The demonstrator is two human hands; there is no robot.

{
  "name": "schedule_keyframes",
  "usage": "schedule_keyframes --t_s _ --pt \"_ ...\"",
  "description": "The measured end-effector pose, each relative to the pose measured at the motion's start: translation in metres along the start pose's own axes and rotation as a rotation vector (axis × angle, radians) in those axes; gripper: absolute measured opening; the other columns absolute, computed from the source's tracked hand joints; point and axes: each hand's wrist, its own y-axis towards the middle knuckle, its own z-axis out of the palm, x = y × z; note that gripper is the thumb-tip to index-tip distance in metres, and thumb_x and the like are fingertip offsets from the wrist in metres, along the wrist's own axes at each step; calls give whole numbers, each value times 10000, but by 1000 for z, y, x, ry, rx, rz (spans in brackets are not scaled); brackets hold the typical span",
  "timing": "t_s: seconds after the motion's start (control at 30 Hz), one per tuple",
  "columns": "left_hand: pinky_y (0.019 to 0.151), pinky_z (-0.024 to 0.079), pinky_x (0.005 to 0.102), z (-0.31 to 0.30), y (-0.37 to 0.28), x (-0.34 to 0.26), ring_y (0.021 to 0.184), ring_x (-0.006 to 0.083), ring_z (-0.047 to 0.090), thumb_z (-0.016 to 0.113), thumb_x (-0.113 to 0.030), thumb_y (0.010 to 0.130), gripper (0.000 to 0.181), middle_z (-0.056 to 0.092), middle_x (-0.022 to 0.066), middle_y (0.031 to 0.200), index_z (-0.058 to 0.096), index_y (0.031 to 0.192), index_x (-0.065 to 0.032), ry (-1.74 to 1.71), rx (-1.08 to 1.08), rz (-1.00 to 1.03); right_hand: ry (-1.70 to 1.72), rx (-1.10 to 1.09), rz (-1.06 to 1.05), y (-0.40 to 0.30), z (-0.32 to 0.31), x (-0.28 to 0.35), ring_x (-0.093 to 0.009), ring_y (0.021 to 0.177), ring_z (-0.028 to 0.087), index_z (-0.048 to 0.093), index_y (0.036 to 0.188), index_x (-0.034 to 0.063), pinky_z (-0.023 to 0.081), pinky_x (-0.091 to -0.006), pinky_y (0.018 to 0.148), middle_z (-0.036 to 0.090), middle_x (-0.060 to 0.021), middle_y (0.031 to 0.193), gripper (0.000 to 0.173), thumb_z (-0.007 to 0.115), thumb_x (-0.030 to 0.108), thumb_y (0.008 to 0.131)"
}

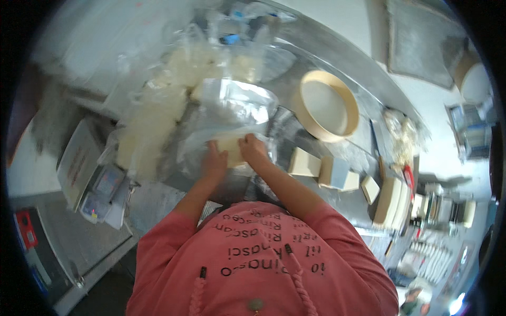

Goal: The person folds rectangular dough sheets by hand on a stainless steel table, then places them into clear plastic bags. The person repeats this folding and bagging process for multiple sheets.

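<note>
Before me on the metal worktop lies a clear plastic bag [241, 104] with a pale, dough-like piece [232, 148] at its near end. My left hand [214, 160], somewhat blurred, rests against the left side of that piece. Against its right side is my right hand [252, 149], with the fingers bent over the edge. Whether the piece is inside the plastic or on it, I cannot tell. More pale food in clear bags [150, 122] lies to the left and beyond.
A round wood-rimmed sieve [350, 106] stands right of the bag. Several pale blocks [305, 162] sit nearer me on the right, beside a long knife [375, 138] and a red-handled tool [408, 177]. Plastic containers [106, 183] and a white box [77, 166] are at the left.
</note>
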Motion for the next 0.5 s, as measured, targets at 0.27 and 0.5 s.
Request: schedule_keyframes --t_s 0.27,0.5 --pt "639 442 349 -29 -33 -47 728 275 549 548 -86 803 146 566 126 857 553 933 -19 -113 -137 443 246 -106 -295 -80 -46 -22 -347 846 565 534 960 44 454 -433 728 564 -170 910 207 566 176 803" --pt "587 440 282 22 -90 -139 639 183 554 549 -74 825 115 582 95 771 579 908 0 -351 317 705 367 -374 122 -161 -141 -152 -258 669 605 610 830 26 470 -301 626 611 -150 751 95 562 104 803"
